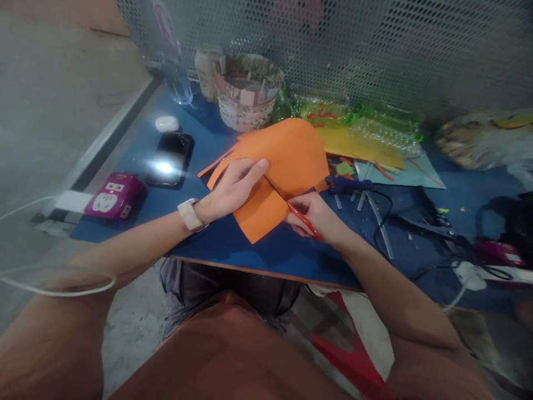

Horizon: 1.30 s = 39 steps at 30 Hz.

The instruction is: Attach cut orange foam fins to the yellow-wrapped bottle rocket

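A sheet of orange paper [287, 147] is held just above the blue table, its far part curling up. My left hand [233, 186] grips it at the left, thumb on top; its other fingers are partly hidden. In my right hand [314, 214] is a pair of scissors [306, 220] with red handles. Their dark blades lie along a slit in the paper, pointing up and left toward my left thumb. Below the slit a squarish flap of the paper hangs toward me. More orange strips show under the sheet at its left.
On the blue table [200, 236] lie a phone [170, 159], a white case [167, 123], a purple power adapter [114, 195] and a blue glue gun [347, 185] with its cord. Behind stand a paper-covered basket [249, 105] and a perforated metal panel [353, 50].
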Available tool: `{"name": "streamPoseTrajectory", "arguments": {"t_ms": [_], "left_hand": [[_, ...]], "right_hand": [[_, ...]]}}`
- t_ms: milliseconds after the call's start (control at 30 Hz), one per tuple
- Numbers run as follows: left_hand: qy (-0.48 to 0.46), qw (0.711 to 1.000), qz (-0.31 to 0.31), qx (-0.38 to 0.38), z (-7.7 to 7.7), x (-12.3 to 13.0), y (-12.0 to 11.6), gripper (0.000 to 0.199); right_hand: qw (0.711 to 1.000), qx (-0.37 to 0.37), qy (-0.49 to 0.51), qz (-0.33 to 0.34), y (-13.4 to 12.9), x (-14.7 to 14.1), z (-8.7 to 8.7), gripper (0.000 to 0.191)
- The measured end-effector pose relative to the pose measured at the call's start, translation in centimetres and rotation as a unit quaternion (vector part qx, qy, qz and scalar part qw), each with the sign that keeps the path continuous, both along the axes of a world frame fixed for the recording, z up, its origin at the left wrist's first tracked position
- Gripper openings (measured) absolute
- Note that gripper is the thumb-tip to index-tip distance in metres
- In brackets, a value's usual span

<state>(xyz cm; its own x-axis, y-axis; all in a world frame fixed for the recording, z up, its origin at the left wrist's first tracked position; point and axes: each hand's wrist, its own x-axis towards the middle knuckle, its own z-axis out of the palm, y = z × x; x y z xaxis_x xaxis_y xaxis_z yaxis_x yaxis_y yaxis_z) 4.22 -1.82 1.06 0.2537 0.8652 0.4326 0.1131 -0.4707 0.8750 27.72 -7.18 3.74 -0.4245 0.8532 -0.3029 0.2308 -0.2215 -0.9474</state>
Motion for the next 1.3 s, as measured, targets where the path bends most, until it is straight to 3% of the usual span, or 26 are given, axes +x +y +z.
{"name": "streamPoseTrajectory", "arguments": {"t_ms": [533, 933, 1300], "left_hand": [[0.019, 1.000, 0.004, 0.017, -0.6, 0.0, 0.3, 0.081], [0.011, 0.999, 0.006, 0.037, -1.0, 0.2, 0.6, 0.080], [0.003, 1.000, -0.017, 0.005, -0.1, 0.2, 0.0, 0.084]], "right_hand": [[1.000, 0.008, -0.012, 0.008, 0.4, 0.4, -1.0, 0.023], [1.000, -0.018, -0.018, 0.016, 0.3, 0.1, -0.5, 0.052], [1.000, -0.017, -0.022, -0.008, 0.0, -0.1, -0.2, 0.044]]}}
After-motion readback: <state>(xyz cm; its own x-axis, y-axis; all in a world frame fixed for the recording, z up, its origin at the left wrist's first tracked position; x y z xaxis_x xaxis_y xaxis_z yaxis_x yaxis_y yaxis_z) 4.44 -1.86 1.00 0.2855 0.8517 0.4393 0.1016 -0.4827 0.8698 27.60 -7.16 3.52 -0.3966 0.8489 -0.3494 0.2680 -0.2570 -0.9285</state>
